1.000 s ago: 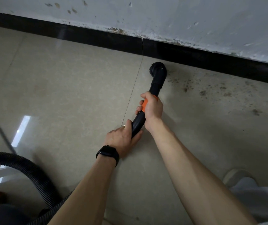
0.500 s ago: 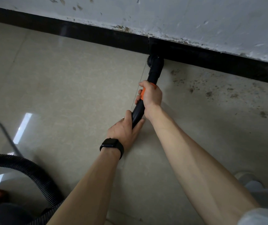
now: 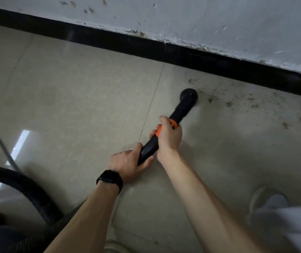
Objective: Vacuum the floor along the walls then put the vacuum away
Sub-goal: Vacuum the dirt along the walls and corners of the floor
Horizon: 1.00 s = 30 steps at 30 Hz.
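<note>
Ahead, wand [image 3: 182, 110] beside dirt specks [image 3: 228, 104], black baseboard [image 3: 109, 42]

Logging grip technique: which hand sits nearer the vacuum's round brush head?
The right hand, gripping the black vacuum wand at its orange collar. The left hand, wearing a black wristwatch, holds the wand farther back from the round black brush head.
</note>
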Tool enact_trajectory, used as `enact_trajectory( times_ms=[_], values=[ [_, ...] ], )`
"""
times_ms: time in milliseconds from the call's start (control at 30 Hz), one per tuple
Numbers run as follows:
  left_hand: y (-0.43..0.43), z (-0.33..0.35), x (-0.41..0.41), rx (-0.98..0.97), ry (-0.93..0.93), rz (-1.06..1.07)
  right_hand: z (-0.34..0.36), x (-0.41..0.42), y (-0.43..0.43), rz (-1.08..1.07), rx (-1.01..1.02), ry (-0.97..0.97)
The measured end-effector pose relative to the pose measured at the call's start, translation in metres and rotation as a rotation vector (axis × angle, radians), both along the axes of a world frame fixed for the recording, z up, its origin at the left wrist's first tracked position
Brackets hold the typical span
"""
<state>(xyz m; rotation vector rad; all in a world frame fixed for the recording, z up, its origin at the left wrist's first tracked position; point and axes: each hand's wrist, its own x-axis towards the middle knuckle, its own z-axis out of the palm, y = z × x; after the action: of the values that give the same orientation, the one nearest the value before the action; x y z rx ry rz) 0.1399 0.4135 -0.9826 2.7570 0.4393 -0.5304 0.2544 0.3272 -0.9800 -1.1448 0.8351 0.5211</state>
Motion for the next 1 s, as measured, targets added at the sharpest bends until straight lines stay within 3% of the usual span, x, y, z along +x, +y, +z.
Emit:
enact_trajectory(
  times_ms=[233, 1000],
  values=[
    [-0.017, 0.001, -0.025, 0.02, -0.072, -0.133, 0.004, -0.032, -0.029, -0.128, 0.054, 0.083],
    [-0.038, -0.005, 0.015, 0.049, -0.095, -0.085, -0.003, 0.022, -0.037, 0.071, 0.137, 0.046]
  ],
)
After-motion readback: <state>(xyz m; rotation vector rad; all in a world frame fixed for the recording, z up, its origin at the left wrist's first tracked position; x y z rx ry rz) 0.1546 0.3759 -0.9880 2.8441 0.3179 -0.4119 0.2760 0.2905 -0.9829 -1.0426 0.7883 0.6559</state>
